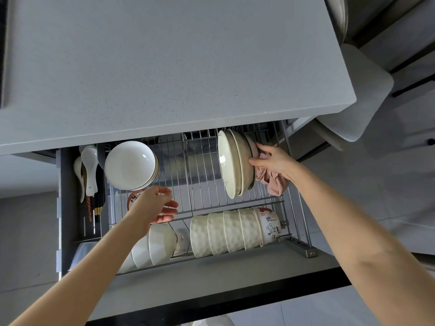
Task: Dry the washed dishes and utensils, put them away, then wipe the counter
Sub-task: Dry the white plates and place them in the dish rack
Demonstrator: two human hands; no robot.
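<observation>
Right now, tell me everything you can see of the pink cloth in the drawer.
The pink cloth looks like soft, ribbed terry fabric, crumpled and bunched. It hangs from the right hand, which grips its upper part while the fingers press against the back of the cream plates standing on edge in the wire rack. Its loose lower end droops over the rack wires, just right of the plates. Whether it is wet cannot be told.

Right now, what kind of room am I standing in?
Most likely a home kitchen: a grey counter sits over an open pull-out drawer with a wire dish rack, stacked bowls, and spoons beside chopsticks.
</observation>
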